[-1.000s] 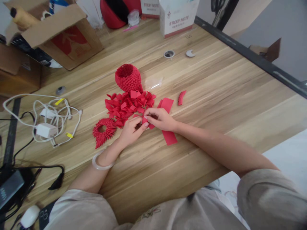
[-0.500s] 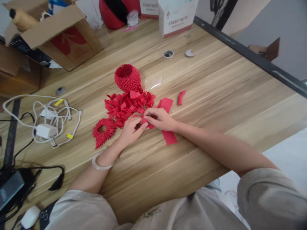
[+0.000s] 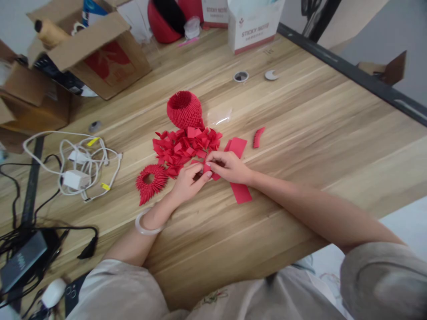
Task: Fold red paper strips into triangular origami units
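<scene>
Between my two hands is a small piece of red paper [image 3: 206,168], pinched at its edges. My left hand [image 3: 189,180] grips it from the left with thumb and fingers. From the right, my right hand [image 3: 230,165] pinches the same piece. Just beyond them lies a loose pile of folded red paper pieces [image 3: 180,146]. Flat red paper strips [image 3: 240,192] lie partly under my right hand. A spiky red paper ring [image 3: 151,181] rests left of my left hand. Behind the pile stands a round red paper vase shape [image 3: 185,112].
Tangled white charging cables [image 3: 80,166] lie at the left, with a black plug [image 3: 88,249] nearer me. A cardboard box [image 3: 110,62] and a sticky note box [image 3: 253,29] stand at the back. A short red paper stack [image 3: 258,137] lies right of the strips.
The whole view has shifted, so everything sits slightly farther right. Both hands keep their pinch on the red paper piece, with little visible movement of the fingers.
</scene>
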{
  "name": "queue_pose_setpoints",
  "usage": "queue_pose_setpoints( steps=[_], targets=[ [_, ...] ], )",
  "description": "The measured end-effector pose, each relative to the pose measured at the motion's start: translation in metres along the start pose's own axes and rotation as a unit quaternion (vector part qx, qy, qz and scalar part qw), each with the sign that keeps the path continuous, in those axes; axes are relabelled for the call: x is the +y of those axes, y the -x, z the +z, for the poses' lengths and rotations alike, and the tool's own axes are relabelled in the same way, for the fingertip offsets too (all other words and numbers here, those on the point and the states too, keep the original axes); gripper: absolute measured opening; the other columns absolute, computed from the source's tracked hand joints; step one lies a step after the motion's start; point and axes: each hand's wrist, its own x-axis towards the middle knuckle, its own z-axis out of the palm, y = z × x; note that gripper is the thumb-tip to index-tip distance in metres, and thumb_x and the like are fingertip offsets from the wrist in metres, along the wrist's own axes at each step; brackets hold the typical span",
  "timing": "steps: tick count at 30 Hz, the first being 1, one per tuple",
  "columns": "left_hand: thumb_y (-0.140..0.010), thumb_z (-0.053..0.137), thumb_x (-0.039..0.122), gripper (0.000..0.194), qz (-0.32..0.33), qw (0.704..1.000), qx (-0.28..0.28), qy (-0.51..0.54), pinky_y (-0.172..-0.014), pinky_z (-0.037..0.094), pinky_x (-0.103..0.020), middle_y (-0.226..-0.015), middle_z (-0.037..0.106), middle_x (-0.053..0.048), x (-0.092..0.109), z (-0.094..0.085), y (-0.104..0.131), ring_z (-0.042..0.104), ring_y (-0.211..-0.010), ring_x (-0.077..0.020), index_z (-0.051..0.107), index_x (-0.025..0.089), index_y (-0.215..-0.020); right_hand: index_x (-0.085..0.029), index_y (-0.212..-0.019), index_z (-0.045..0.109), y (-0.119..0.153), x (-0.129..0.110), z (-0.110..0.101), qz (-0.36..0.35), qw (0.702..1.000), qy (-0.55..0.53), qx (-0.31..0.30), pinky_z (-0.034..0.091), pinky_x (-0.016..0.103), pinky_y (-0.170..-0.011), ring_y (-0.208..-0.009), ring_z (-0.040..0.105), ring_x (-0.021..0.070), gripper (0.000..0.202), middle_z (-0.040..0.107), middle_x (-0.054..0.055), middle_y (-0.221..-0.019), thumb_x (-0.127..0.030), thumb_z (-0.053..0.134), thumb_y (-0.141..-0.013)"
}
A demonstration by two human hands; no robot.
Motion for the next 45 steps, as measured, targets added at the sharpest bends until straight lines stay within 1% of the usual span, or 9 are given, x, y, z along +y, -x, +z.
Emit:
queue_pose_setpoints(
  steps=[7,13,24,45],
  targets=[
    [-0.091,0.051,0.035,0.032,-0.004,1.0,-0.004,-0.01,-0.056,0.035,-0.022,-0.061,0.049,0.001,-0.0009,0.0005,0.001,0.044,-0.057,-0.0102,0.053,0.015,-0.067,-0.012,-0.08,0.056,-0.0002,-0.0007,-0.0002,-0.003,1.0,0.004,-0.001,0.035,0.019,-0.055,-0.056,0.042,0.0061,0.018,0.049,-0.002,-0.063,-0.027,0.049,-0.087],
    [-0.091,0.051,0.034,0.032,0.002,1.0,0.002,-0.01,-0.054,0.035,-0.022,-0.06,0.048,0.001,-0.001,-0.0001,0.0007,0.043,-0.056,-0.0095,0.052,0.014,-0.066,-0.013,-0.079,0.055,-0.0005,-0.0008,0.0006,0.004,1.0,0.0,0.001,0.035,0.018,-0.055,-0.056,0.042,0.0062,0.018,0.049,-0.003,-0.062,-0.028,0.049,-0.087],
    [-0.091,0.052,0.034,0.031,0.004,1.0,0.003,-0.001,-0.055,0.036,-0.021,-0.061,0.05,0.001,-0.0003,-0.0003,0.0005,0.044,-0.057,-0.0095,0.052,0.015,-0.067,-0.012,-0.079,0.056,-0.0011,-0.0012,0.001,0.0,1.0,-0.008,0.006,0.035,0.018,-0.054,-0.053,0.042,0.0056,0.019,0.05,-0.003,-0.06,-0.028,0.049,-0.086],
    [-0.091,0.051,0.036,0.031,-0.007,1.0,-0.005,-0.008,-0.055,0.037,-0.022,-0.062,0.051,0.0,-0.0001,-0.001,0.0002,0.044,-0.056,-0.0102,0.054,0.015,-0.068,-0.013,-0.08,0.055,-0.0005,-0.0006,0.0014,0.009,1.0,-0.004,0.003,0.035,0.019,-0.055,-0.054,0.043,0.0066,0.019,0.05,-0.003,-0.06,-0.029,0.048,-0.087]
  ],
)
